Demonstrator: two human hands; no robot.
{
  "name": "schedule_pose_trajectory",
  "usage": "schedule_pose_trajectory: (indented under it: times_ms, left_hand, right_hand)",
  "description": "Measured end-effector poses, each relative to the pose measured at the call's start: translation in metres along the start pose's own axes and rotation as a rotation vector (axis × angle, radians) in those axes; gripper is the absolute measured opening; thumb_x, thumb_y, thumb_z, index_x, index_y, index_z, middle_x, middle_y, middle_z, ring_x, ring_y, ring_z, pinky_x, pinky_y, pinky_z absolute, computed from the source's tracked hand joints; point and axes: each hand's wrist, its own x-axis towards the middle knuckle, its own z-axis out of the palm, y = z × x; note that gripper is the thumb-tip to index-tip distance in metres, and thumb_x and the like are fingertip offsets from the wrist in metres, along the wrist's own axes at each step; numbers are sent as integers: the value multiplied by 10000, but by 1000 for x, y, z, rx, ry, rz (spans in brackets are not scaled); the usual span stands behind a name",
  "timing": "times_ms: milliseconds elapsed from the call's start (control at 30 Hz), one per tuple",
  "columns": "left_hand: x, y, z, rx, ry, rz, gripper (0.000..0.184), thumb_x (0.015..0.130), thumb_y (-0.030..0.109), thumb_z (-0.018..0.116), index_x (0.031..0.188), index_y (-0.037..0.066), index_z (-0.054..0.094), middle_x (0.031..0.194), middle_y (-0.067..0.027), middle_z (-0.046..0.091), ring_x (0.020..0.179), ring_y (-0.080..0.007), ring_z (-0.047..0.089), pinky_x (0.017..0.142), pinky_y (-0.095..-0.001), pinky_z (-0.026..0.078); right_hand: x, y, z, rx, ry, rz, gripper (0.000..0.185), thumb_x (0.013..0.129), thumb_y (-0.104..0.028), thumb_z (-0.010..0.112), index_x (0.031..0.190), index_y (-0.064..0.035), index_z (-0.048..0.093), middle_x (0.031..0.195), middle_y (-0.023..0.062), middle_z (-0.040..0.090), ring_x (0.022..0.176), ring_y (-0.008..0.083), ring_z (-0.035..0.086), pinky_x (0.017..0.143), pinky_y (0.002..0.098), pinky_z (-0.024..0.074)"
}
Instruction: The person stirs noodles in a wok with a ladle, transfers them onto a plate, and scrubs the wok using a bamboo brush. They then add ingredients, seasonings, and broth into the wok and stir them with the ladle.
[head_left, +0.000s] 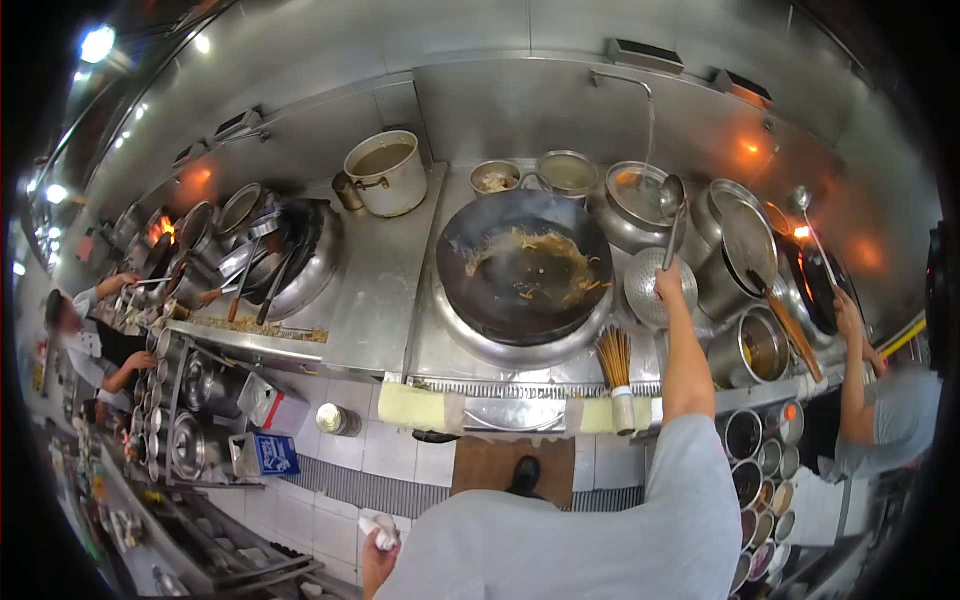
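"two hands; what's the left doing?"

"left hand (377, 566), bottom left of centre, is closed round a white cloth (382, 529)."

"and the middle?"

"the wok (478, 305), mouth up, brown scraps (555, 245) inside. the brush (616, 365) is below and right, bristles toward the top."

"right hand?"

"right hand (671, 282), right of centre, has a narrow grip on the ladle (672, 197). the bowl is by the rim of the pot (622, 228), upper right of centre."

"which way does it point?"

"bowl end to the top of the frame, long axis nearly upright in view, handle running down to the hand."

"which step, you'd say?"

"a reach with the ladle, i judge. moving it calls for clearing that rim and the strainer (645, 305) beside the hand."
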Motion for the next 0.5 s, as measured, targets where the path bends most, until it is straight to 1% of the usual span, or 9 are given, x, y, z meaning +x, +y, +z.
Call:
schedule_pose_trajectory:
  times_ms: [33, 133, 200, 267, 367, 400, 433, 467, 500]
  left_hand:
    - [18, 1, 8, 85, 16, 12, 375, 934, 253, 630, 1237, 46, 554, 1065, -121, 679, 922, -319, 669, 747, -445, 567]
    - [70, 6, 44, 189, -46, 18, 316, 941, 220, 603, 1220, 73, 584, 1049, -77, 695, 930, -228, 679, 739, -399, 575]
    - [94, 17, 95, 283, -64, 23, 357, 939, 239, 618, 1258, 86, 569, 1145, -76, 664, 995, -220, 655, 766, -398, 574]
    - [108, 31, 154, 450, -244, 124, 569, 913, 225, 658, 1401, 87, 399, 1223, -87, 603, 1017, -239, 627, 771, -416, 563]
    - [112, 48, 251, 1086, -74, 447, 711, 807, 221, 742, 1407, 61, 395, 1285, -144, 555, 1082, -278, 590, 838, -426, 530]
    - [142, 51, 250, 1458, -74, 848, 688, 772, 186, 741, 1385, 90, 445, 1293, -178, 548, 1096, -323, 589, 902, -436, 506]
    - [141, 49, 272, 1614, 20, 1026, 690, 755, 165, 735, 1383, 104, 456, 1281, -188, 546, 1095, -347, 583, 915, -442, 500]
    - [138, 44, 293, 1754, 116, 1218, 694, 739, 144, 729, 1381, 119, 468, 1269, -199, 543, 1094, -370, 578, 929, -447, 493]
    - [142, 41, 299, 1749, 80, 1213, 694, 739, 144, 729, 1381, 119, 468, 1269, -199, 543, 1094, -370, 578, 929, -447, 493]
  right_hand:
    - [18, 2, -2, -1, -13, -11, 412, 902, -124, 572, 1292, -120, 442, 621, 24, 478, 439, 144, 434, 352, 307, 323]
    - [75, 2, -8, 743, -445, 258, 83, 969, -155, 533, 973, -79, 498, 593, 2, 435, 426, 119, 391, 358, 279, 300]
    - [83, 16, 2, 1103, -677, 387, 211, 1020, -180, 481, 831, -84, 481, 588, -9, 409, 422, 97, 365, 367, 252, 291]
    - [58, -1, 9, 1190, -784, 435, 276, 1042, -190, 452, 787, -87, 470, 588, -13, 397, 420, 86, 356, 370, 240, 288]
    - [6, -21, -19, 1302, -731, 413, 269, 1047, -187, 437, 813, -58, 465, 600, -13, 404, 421, 66, 357, 365, 239, 300]
    - [-19, -37, -30, 1384, -807, 424, 256, 1045, -180, 435, 824, -51, 458, 610, -12, 409, 426, 64, 377, 356, 244, 311]
    - [-46, -56, -43, 1468, -881, 425, 244, 1042, -173, 432, 835, -44, 450, 621, -11, 413, 432, 61, 398, 347, 249, 323]
    - [-79, -80, -55, 1471, -798, 500, 220, 1037, -158, 438, 850, -42, 457, 615, -19, 405, 439, 52, 396, 345, 241, 326]
    - [-111, -99, -67, 1467, -770, 484, 220, 1037, -158, 438, 850, -42, 457, 615, -19, 405, 439, 52, 396, 345, 241, 326]
